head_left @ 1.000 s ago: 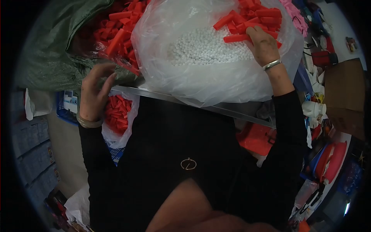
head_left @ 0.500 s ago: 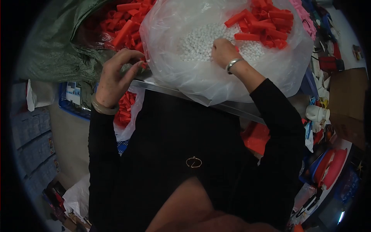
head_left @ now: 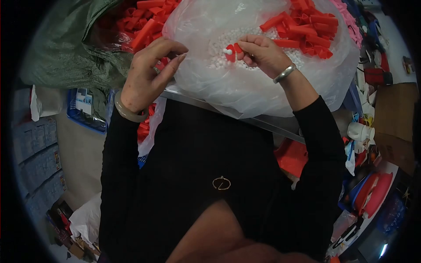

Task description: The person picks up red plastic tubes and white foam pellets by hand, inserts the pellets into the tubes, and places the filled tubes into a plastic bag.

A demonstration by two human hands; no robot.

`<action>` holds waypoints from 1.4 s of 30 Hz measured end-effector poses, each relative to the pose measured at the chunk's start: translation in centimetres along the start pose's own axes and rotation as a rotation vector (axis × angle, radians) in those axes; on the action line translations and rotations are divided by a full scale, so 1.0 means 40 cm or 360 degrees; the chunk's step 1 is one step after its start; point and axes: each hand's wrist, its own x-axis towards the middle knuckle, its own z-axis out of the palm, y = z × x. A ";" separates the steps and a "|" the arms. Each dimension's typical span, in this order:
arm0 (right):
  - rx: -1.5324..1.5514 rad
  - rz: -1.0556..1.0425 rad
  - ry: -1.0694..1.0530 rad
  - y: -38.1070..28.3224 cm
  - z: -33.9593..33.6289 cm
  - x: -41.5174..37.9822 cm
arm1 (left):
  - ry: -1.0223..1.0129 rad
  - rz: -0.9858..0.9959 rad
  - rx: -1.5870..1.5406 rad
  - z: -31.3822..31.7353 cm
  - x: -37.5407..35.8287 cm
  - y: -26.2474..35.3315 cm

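My right hand (head_left: 263, 55) pinches a small red plastic piece (head_left: 230, 53) with a white ball at its end, just above many small white balls (head_left: 215, 46). These balls lie in a large clear plastic bag (head_left: 206, 87). Several red folded pieces (head_left: 302, 28) rest on the bag's far right part. My left hand (head_left: 153, 72) is at the bag's left edge, thumb and fingers apart with nothing between the tips. Behind it is a heap of red pieces (head_left: 147, 30) in a green woven sack (head_left: 61, 52).
A metal table edge (head_left: 193, 101) runs under the bag, close to my body. Below left hangs another bag of red pieces (head_left: 144, 131), near a blue basket (head_left: 83, 118). To the right are a cardboard box (head_left: 394, 118) and a white cup (head_left: 360, 130).
My right hand has come up from among the white balls, and the red piece with a white ball now shows in its fingers. My left hand has moved right, toward the bag.
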 end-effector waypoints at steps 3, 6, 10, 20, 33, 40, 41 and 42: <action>0.0011 -0.0007 -0.0003 -0.033 -0.021 -0.056 | -0.0051 0.0098 -0.0103 0.056 0.035 0.017; 0.0051 -0.0136 -0.0049 -0.051 -0.040 -0.090 | -0.0103 0.0216 -0.0113 0.151 0.077 0.019; -0.0082 -0.0335 -0.0084 -0.097 -0.040 -0.130 | 0.0072 0.0457 -0.0265 0.283 0.113 -0.007; -0.1318 -0.1225 0.0794 -0.080 0.104 -0.195 | 0.0041 -0.0018 -0.0536 0.311 0.100 0.009; -0.1209 -0.1500 0.0558 -0.056 0.176 -0.166 | 0.0051 -0.0229 -0.0003 0.136 0.014 0.012; -0.3046 -0.0679 0.1300 -0.073 -0.186 -0.178 | -0.0310 -0.0614 0.0961 -0.180 -0.245 -0.080; -0.3048 -0.0686 0.1288 -0.065 -0.203 -0.174 | -0.0337 -0.0592 0.1217 -0.196 -0.267 -0.083; -0.3063 -0.0393 0.1316 -0.055 -0.214 -0.169 | -0.0367 -0.0566 0.1475 -0.204 -0.281 -0.084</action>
